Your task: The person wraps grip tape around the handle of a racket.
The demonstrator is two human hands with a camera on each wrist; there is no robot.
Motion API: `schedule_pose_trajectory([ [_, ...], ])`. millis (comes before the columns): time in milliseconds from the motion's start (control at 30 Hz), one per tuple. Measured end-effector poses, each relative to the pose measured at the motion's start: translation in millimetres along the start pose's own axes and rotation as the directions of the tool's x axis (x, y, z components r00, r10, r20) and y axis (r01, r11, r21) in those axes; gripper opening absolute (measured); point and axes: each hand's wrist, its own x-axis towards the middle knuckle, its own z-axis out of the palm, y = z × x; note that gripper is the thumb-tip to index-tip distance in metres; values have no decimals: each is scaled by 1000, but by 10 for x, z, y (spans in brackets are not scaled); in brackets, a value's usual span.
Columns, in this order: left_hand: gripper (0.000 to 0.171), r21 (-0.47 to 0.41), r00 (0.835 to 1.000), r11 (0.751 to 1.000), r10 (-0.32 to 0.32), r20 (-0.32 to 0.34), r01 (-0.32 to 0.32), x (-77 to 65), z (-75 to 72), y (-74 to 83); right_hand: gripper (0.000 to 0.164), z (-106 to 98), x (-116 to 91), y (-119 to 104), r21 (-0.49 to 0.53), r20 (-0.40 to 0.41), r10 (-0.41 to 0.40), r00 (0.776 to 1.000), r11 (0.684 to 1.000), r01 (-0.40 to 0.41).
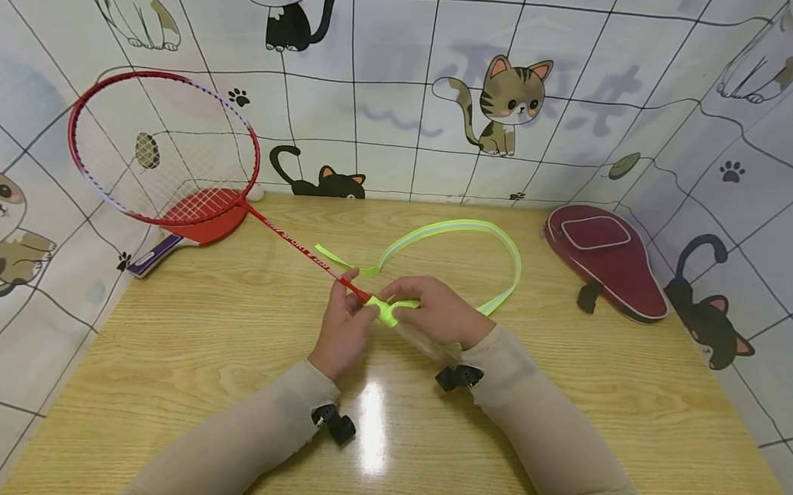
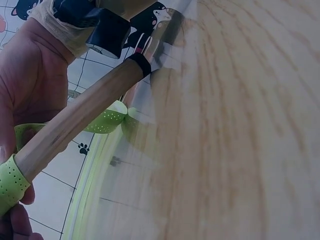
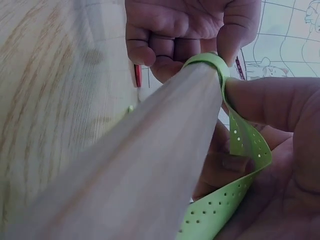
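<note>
Head view: the left hand (image 1: 343,335) grips the badminton racket (image 1: 288,237), which slants to the far left; the right hand (image 1: 433,310) pinches yellow-green tape (image 1: 516,266) looping far right. Left wrist: tape wraps the wooden handle (image 2: 82,117). Right wrist, dimly: the right hand's fingers seem curled round the strip.

Left hand (image 1: 343,334) grips badminton racket (image 1: 288,239) at shaft base; right hand (image 1: 436,310) pinches yellow-green tape (image 1: 383,312) at handle. Red paddle (image 1: 219,227) left; maroon case (image 1: 603,259) right.
</note>
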Motion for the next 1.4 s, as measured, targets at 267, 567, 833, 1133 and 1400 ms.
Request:
schedule_pose_trajectory([
  [267, 79, -1, 1000, 1000, 3, 14, -3, -21, 14, 13, 30, -5, -7, 3, 12, -11, 4, 1000, 1000, -4],
  [567, 77, 11, 999, 999, 33, 21, -33, -26, -2, 7, 30, 25, 20, 30, 40, -13, 18, 1000, 999, -18],
  [833, 63, 35, 993, 993, 111, -38, -110, -12, 10, -13, 30, 48, 27, 1, 67, -40, 64, 997, 996, -61],
  [1133, 67, 19, 997, 998, 57, -55, -56, -29, 7, 9, 28, 69, 29, -12, 92, -61, 83, 995, 993, -78],
  [1400, 68, 31, 996, 999, 33, -78, -31, -33, 7, 12, 27, 98, 14, -66, 12, -76, 23, 997, 1000, -22],
])
